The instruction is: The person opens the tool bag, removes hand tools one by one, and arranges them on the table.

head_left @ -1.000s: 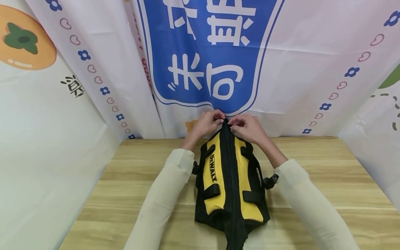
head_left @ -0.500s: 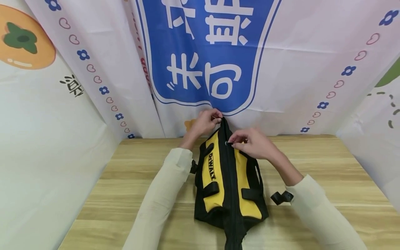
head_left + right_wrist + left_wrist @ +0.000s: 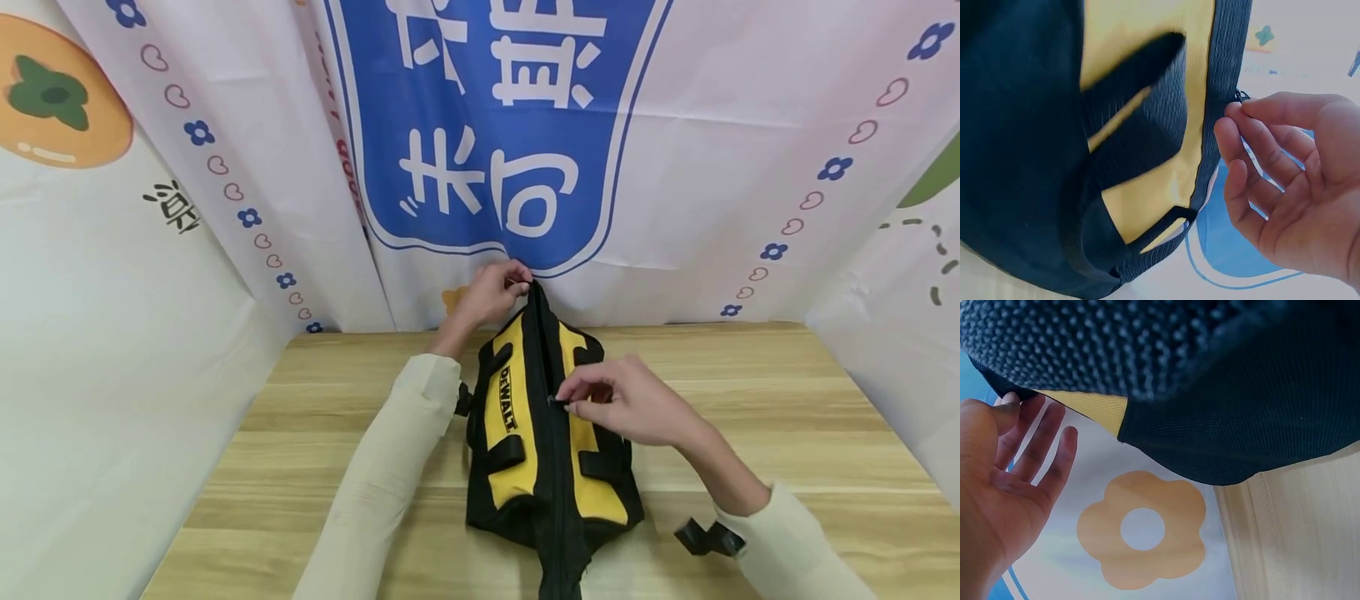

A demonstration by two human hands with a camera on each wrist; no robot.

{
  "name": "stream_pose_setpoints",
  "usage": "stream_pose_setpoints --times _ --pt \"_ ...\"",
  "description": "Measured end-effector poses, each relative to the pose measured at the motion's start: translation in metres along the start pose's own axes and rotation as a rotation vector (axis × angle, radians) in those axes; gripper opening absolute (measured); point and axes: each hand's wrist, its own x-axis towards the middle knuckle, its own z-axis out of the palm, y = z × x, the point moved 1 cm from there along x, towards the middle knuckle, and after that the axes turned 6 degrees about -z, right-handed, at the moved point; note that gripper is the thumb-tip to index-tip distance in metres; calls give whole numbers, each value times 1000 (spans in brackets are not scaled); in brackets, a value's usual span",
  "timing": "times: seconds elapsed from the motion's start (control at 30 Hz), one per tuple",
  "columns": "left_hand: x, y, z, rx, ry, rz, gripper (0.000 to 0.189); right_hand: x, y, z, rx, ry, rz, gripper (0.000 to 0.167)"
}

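Observation:
A black and yellow tool bag point(image 3: 513, 467) marked DEWALT lies lengthwise on the table, its zipper running along the top. My left hand point(image 3: 491, 293) pinches the bag's far end, where the zipper begins. In the left wrist view the thumb and index finger of the left hand point(image 3: 1016, 469) hold the black edge while the other fingers stretch out. My right hand point(image 3: 633, 400) pinches the zipper pull point(image 3: 555, 402) about midway along the bag. Behind the pull the zipper is parted in a dark slit. The right wrist view shows the pull between thumb and index finger of the right hand point(image 3: 1291, 169).
The wooden table point(image 3: 300, 475) carries the bag. A printed white cloth backdrop point(image 3: 697, 192) with a blue panel hangs right behind the bag's far end, and more printed cloth stands at both sides. Black carry straps point(image 3: 1141, 144) loop from the bag's side.
My right hand has drawn the zipper pull from the far end toward me to mid-bag, and a gap has opened behind it. The left hand has stayed at the far end.

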Motion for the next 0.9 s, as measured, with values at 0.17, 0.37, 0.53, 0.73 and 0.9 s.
stream_pose_setpoints --times 0.17,0.37,0.53,0.73,0.9 --pt "2 2 0 -3 -4 -3 10 -20 -15 7 35 -27 -43 20" --pt "2 2 -1 -16 -11 -2 11 -43 -31 18 104 -76 -142 26" --pt "0 2 -2 -26 -17 -22 11 -57 -42 26 171 -103 -208 28" --pt "0 1 -2 -17 -15 -12 11 -68 -50 34 178 -110 -234 30" --pt "-2 1 -1 -22 -11 -4 14 -70 -50 34 180 -102 -211 31"
